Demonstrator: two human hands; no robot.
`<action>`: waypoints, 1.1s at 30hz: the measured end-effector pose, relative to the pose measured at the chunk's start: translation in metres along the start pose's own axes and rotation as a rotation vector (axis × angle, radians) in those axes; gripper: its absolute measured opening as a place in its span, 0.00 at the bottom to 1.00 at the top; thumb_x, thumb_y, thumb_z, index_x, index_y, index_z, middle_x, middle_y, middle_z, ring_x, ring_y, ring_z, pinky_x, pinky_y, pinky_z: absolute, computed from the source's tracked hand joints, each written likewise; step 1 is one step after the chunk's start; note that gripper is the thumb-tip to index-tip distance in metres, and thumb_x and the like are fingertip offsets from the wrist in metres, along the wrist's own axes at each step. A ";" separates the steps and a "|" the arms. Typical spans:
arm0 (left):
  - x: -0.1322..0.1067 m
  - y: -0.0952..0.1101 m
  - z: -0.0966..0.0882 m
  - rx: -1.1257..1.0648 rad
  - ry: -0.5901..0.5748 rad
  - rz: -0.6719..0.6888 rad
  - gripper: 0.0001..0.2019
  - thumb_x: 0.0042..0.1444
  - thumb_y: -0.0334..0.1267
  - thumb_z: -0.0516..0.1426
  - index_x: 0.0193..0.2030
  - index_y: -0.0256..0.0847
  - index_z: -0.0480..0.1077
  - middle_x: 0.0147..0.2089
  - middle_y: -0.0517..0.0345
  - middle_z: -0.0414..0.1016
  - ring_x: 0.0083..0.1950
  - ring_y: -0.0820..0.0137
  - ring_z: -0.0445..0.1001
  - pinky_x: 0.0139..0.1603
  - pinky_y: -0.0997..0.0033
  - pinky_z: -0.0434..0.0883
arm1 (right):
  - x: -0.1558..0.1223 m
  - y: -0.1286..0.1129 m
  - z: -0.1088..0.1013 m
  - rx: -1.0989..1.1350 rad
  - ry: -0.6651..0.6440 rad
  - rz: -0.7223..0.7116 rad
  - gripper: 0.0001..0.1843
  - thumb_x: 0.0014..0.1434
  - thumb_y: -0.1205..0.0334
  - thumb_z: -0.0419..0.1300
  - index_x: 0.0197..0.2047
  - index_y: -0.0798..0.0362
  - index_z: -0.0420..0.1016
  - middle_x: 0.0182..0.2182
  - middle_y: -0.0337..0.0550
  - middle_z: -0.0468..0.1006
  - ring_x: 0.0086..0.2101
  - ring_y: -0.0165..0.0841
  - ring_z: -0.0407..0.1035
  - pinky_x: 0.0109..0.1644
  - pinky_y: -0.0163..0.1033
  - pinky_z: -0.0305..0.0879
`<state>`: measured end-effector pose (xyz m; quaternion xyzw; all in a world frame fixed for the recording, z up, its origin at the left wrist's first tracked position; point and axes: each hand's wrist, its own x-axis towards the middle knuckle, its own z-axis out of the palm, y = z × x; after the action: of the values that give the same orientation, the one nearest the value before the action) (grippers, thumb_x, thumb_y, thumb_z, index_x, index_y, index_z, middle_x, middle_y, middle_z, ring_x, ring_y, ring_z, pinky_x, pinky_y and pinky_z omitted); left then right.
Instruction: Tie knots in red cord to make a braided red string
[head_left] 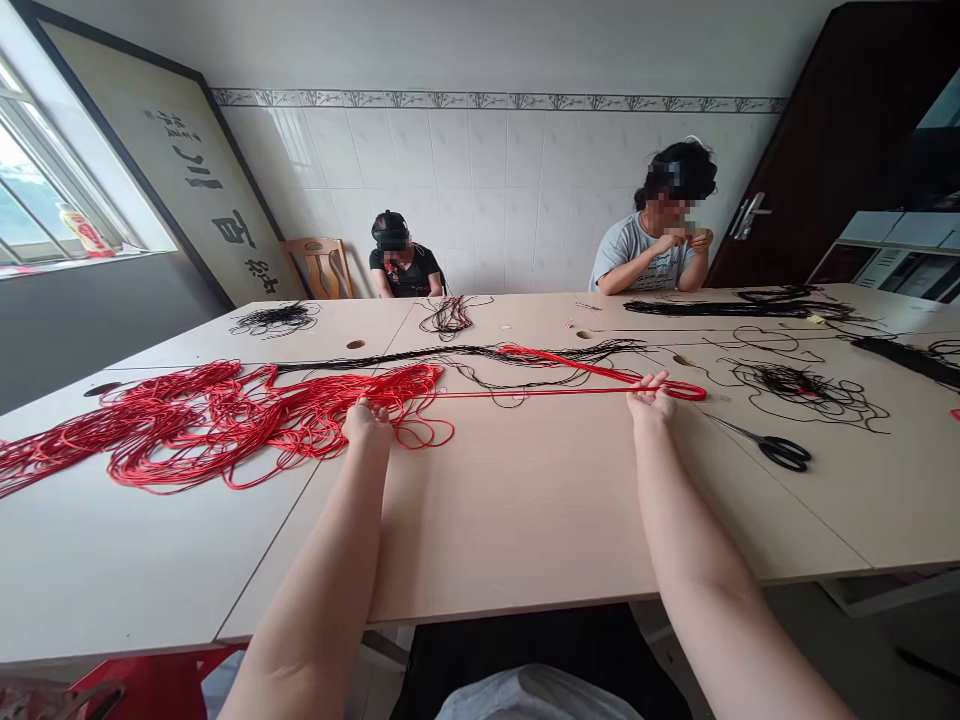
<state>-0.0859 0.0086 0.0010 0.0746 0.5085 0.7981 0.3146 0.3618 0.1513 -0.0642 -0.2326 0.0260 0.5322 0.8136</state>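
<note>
My left hand [366, 425] lies curled on the near edge of a large tangled mass of thin red cord [202, 425], its fingers on the strands. My right hand [651, 398] grips a taut red cord [540, 394] stretched across the pale wooden table [525, 520]. A narrow red loop [686, 391] sticks out past that hand to the right. A doubled red length [570, 362] runs up and to the left from the loop, lying over a long black cord bundle [457, 352]. Both my forearms reach forward over the table.
Black scissors [776, 450] lie right of my right hand, beside a black cord tangle [791, 382]. More black cord [742, 308] lies farther back. Two seated co-workers [401, 258] [652, 245] are at the far side, one handling something small. The tabletop has small round holes.
</note>
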 end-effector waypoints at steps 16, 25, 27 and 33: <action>-0.012 0.000 0.004 0.038 0.327 -0.034 0.17 0.59 0.40 0.54 0.53 0.36 0.65 0.51 0.49 0.68 0.48 0.65 0.71 0.46 0.58 0.71 | 0.004 -0.001 -0.005 0.018 -0.001 0.031 0.14 0.63 0.59 0.53 0.49 0.57 0.67 0.42 0.45 0.71 0.37 0.29 0.69 0.38 0.38 0.70; -0.008 -0.011 -0.002 0.155 0.231 0.060 0.15 0.59 0.40 0.54 0.51 0.35 0.66 0.50 0.50 0.69 0.46 0.66 0.71 0.44 0.59 0.72 | 0.009 -0.005 -0.007 0.048 0.000 0.016 0.14 0.63 0.59 0.53 0.49 0.57 0.67 0.42 0.45 0.71 0.37 0.29 0.69 0.38 0.38 0.70; -0.005 -0.014 -0.004 0.164 0.203 0.070 0.15 0.59 0.40 0.54 0.50 0.35 0.66 0.49 0.50 0.70 0.46 0.67 0.71 0.44 0.60 0.72 | 0.010 -0.006 -0.008 0.048 -0.011 0.018 0.14 0.63 0.59 0.53 0.49 0.57 0.67 0.42 0.45 0.71 0.36 0.29 0.69 0.38 0.38 0.70; 0.002 -0.016 -0.007 0.139 0.187 0.085 0.13 0.59 0.39 0.54 0.48 0.34 0.66 0.45 0.52 0.71 0.41 0.70 0.72 0.38 0.65 0.73 | 0.013 -0.007 -0.011 0.040 -0.030 0.007 0.15 0.63 0.59 0.53 0.50 0.57 0.66 0.43 0.46 0.71 0.38 0.30 0.69 0.40 0.39 0.70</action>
<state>-0.0836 0.0091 -0.0160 0.0432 0.5858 0.7772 0.2258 0.3760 0.1556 -0.0758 -0.2083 0.0250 0.5379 0.8165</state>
